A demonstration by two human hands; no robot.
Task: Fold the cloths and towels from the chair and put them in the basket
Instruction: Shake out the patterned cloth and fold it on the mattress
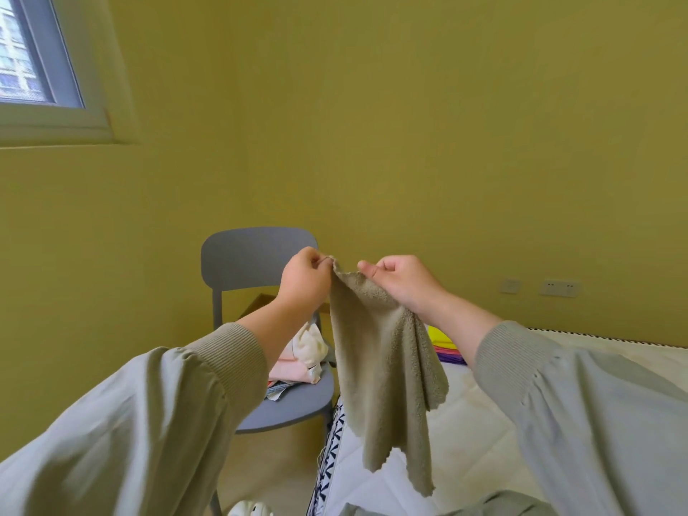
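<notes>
Fingers (315, 260) of the left hand (305, 283) pinch the top corner of an olive-grey towel (383, 370) at the centre of the frame. The right hand (404, 286) pinches the same top edge just beside it, thumb pressed on the cloth. The towel hangs loose below both hands, in front of a white bed (469, 441) at lower right. Behind it, left of centre, a grey chair (253, 256) holds a pile of pale cloths (307, 350) on its seat.

A grey chair (290, 407) holds a loose heap of cloths (307, 350) on its seat, cream, pink and patterned. Just beside it, a white mattress (469, 441) carries a small stack of yellow and purple pieces (446, 351) near its far edge.
</notes>
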